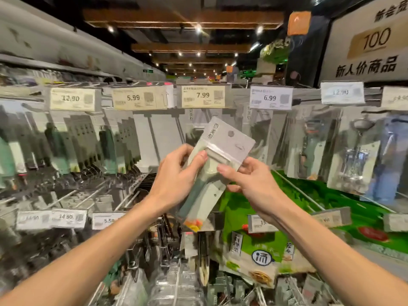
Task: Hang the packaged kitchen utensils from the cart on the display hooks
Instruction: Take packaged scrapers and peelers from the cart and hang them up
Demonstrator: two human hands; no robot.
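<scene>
Pale-green packaged peeler [217, 151] was held up tilted, just below the 7.99 price tag [203, 96]. The left hand [174, 177] curled its fingers round the pack's left edge, and the right hand [249, 184] pinched its right edge.

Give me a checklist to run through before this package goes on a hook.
1. Grip: left hand and right hand both hold the clear plastic package with a grey card top and a green-handled utensil inside: ok.
2. Hang hole in the grey card is not covered by fingers: ok.
3. Package upright: it is tilted, with its top leaning right: not ok.
4. Hole lined up on a hook: the package is held in front of the display, not on any hook: not ok.
5. Right slot: the yellowish 7.99 price tag sits just above the package; whether it matches: cannot tell.
</scene>
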